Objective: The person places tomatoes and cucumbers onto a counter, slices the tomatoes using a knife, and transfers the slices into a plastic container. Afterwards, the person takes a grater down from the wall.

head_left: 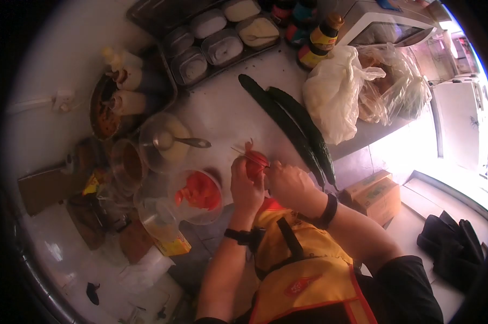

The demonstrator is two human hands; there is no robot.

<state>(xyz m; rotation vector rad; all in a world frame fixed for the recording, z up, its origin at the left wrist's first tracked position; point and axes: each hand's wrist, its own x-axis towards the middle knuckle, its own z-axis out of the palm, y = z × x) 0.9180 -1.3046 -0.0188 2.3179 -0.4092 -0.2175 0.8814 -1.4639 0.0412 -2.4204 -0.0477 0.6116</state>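
My left hand is closed around a red tomato, held above the near edge of the counter. In my right hand is a thin knife, its blade lying across the tomato. A small strip of tomato sticks up beside the blade. Left of my left hand, a clear plastic bowl holds red tomato pieces. Two long green cucumbers lie on the counter beyond my right hand.
A metal spoon rests over a clear tub at the left. Farther back stand a tray of metal containers, squeeze bottles and a sauce bottle. White plastic bags sit at back right; a cardboard box is below.
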